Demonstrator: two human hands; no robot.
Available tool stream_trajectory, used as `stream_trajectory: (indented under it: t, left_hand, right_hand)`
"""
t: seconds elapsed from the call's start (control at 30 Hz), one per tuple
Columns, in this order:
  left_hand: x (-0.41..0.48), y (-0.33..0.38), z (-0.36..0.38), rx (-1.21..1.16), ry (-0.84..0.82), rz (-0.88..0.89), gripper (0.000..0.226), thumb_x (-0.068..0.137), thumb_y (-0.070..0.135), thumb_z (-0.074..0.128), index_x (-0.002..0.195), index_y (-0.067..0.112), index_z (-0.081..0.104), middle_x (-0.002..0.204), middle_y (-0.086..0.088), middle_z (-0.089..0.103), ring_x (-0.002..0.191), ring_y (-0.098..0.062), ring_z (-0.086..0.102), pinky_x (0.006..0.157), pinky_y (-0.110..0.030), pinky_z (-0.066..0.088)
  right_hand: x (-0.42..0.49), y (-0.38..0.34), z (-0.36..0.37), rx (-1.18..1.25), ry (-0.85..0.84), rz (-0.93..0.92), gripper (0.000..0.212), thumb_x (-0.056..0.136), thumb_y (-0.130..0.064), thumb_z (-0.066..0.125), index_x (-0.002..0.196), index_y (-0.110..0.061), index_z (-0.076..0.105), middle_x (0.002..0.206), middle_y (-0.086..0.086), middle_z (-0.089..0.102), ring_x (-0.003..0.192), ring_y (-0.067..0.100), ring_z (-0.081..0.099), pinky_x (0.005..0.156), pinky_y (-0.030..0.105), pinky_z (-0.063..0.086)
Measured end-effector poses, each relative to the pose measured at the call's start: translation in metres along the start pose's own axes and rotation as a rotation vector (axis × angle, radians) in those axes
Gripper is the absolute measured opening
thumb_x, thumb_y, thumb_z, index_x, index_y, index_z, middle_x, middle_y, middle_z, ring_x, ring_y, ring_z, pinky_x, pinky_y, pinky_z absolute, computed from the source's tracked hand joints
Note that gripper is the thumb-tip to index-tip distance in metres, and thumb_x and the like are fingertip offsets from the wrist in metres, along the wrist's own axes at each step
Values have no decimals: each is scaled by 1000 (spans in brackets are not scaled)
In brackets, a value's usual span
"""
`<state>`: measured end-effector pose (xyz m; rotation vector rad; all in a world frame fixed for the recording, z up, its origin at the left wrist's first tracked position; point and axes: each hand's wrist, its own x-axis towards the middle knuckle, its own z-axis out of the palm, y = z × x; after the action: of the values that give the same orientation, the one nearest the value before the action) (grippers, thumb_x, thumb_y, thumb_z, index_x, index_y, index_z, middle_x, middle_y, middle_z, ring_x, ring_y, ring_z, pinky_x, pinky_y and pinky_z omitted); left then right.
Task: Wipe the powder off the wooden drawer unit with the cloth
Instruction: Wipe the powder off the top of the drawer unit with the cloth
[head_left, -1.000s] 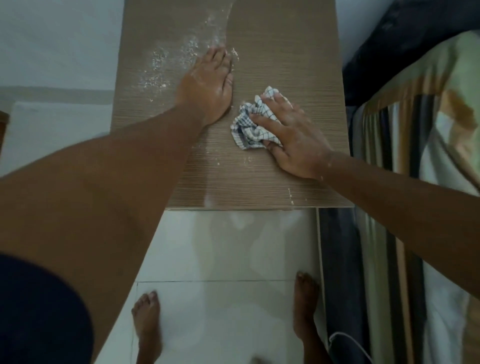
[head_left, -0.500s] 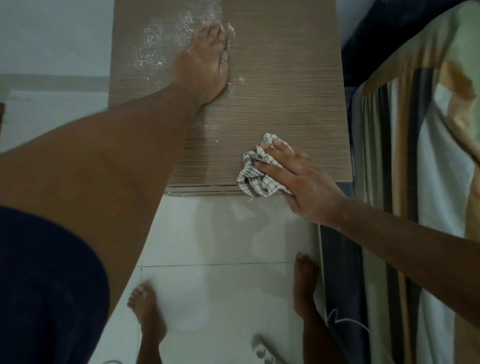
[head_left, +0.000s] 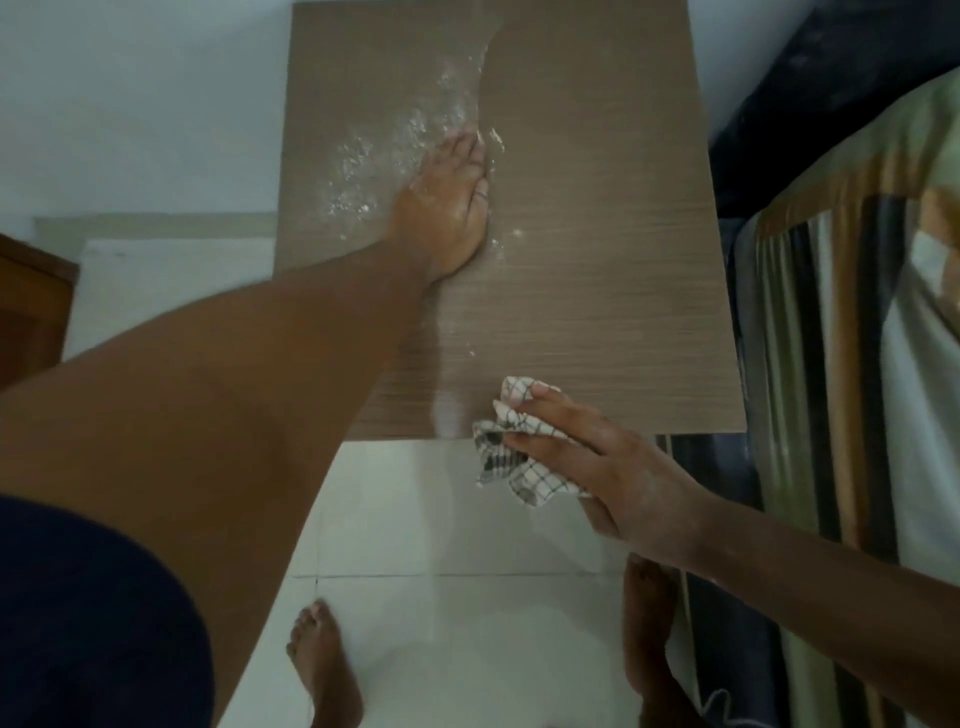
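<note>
floor (head_left: 457, 519): pale glossy tiles, seen below the front edge of the unit; two bare feet are seen on it.
bedding (head_left: 841, 364): striped fabric, seen along the right side of the unit, with something dark above it.
wooden drawer unit (head_left: 597, 260): seen from above; only the brown grained top is shown. The right half is seen mostly clean, the upper left is dusted.
left arm: stretched diagonally from bottom left across the top.
left hand (head_left: 447, 208): laid flat, palm down, on the top of the unit, at the right border of the dusted patch. Fingers (head_left: 462, 150) are held straight and close together, pointed away from the person; nothing is gripped. Fingertips are placed in the powder.
right hand (head_left: 608, 467): placed at the front edge of the unit, right of centre, partly past the edge over the floor. Fingers (head_left: 550, 400) are extended and slightly spread, pressed down on the cloth; the cloth is pinned under them rather than enclosed. Thumb is hidden, so its grip cannot be told.
cloth (head_left: 514, 467): white with dark check, bunched; part is seen on the front edge of the top, part is hung over the edge above the floor.
powder (head_left: 374, 161): white, scattered in a band from the back centre to the left of the left hand; a few specks are seen right of and below that hand.
</note>
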<state>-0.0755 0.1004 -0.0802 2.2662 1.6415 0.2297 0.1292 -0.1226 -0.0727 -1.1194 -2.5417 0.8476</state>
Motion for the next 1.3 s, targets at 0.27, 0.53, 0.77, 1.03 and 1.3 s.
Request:
stream_trajectory:
  t: [0.27,0.53,0.77,1.03,1.3]
  left_hand:
    - [16,-66,-24,46,67,-88,61,106,30,22,161,3,27,171,-17,19,161,-29,12,131,-38,5]
    - [21,-79,-15,62,49,-106,60,107,30,23,162,7,26,172,-10,19,161,-21,13,133,-34,7]
    - [25,-85,-11,82,48,-99,64,105,33,17,162,7,25,172,-10,18,162,-20,12,133,-36,10]
    - [25,-85,-14,104,44,-95,63,104,31,20,161,6,28,172,-10,20,161,-21,14,133,-36,10]
    - [23,-79,-16,55,69,-98,65,101,32,22,159,4,33,170,-11,26,160,-22,19,132,-35,13]
  right_hand:
    - [150,51,-82,91,368,379,64,98,0,54,155,-26,42,162,7,34,137,15,44,104,9,42]
    - [278,145,-136,-9,552,691,58,103,-9,46,158,-25,35,163,12,29,146,25,36,121,28,27]
    - [322,180,-129,-191,296,814,60,109,-40,38,163,-27,16,171,17,6,158,37,6,130,47,9]
    - [332,164,-110,-214,193,479,50,106,-43,45,155,-37,37,171,3,18,156,32,17,129,51,14]
    - [281,147,-94,-281,46,311,52,106,-40,45,156,-42,32,172,1,13,159,29,7,129,54,10]
